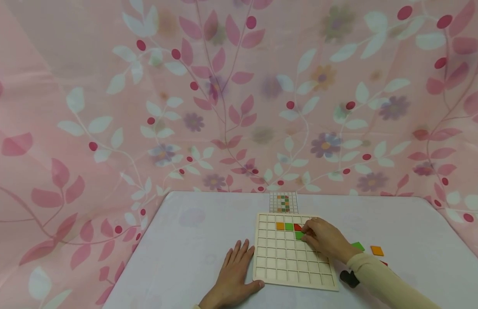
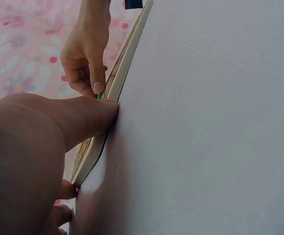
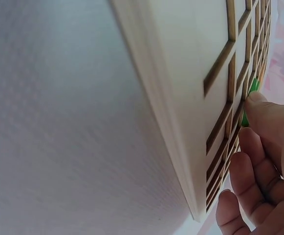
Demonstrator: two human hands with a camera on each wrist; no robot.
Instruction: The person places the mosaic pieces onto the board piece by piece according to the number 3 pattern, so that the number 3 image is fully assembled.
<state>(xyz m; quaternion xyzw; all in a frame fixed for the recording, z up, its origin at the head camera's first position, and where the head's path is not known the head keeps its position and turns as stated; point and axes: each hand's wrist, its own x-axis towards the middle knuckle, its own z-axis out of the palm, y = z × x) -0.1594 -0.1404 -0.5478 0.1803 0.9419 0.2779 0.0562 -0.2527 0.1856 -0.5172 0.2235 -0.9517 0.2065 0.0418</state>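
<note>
A pale wooden grid board [image 1: 287,263] lies on the table. In one of its upper rows sit an orange tile [image 1: 280,226], a green square [image 1: 289,226] and a red piece [image 1: 297,227], which the fingers partly cover. My right hand [image 1: 327,237] reaches over the board's right side and pinches a green tile [image 1: 299,235] one row lower, under the red piece. In the right wrist view the thumb [image 3: 257,105] lies on that green tile. My left hand [image 1: 235,274] rests with straight fingers against the board's left edge, its thumb at the near corner.
Behind the board a printed grid card [image 1: 274,205] shows a pattern of coloured squares. Right of the board lie a loose green tile [image 1: 357,246], an orange tile [image 1: 377,250] and a red piece [image 1: 384,263] half behind the sleeve. A black object [image 1: 349,279] lies beside the right forearm.
</note>
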